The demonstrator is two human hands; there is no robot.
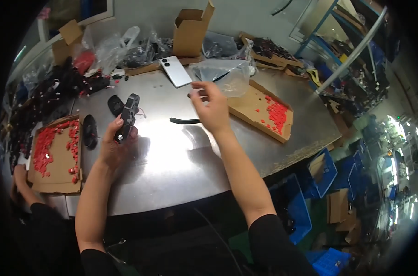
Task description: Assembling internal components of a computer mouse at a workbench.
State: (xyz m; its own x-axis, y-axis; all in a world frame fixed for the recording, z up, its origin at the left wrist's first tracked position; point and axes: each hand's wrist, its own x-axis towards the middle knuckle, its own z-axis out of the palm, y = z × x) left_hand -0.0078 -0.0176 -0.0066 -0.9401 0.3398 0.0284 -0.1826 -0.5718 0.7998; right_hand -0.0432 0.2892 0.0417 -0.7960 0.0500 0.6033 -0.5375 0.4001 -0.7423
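My left hand [111, 142] grips a long black plastic housing [127, 118], held upright above the table, with small light-coloured parts along its inner side. My right hand [210, 106] hovers over the middle of the table, fingers bent toward the thumb. A small dark bit shows at its fingertips, too small to name. Beside that wrist lies a curved black strip [183, 121], its right end hidden behind my hand. Two black oval shells [115, 105] [89, 132] rest left of the housing, and a thin reddish wire [141, 112] shows near it.
Shallow cardboard trays of small red parts lie at left [57, 158] and right [248, 106]. A white phone [175, 71], plastic bags [225, 73] and an open carton [188, 37] line the back. Another person's hand [20, 175] is at the left tray. Blue bins [295, 207] stand below the right edge.
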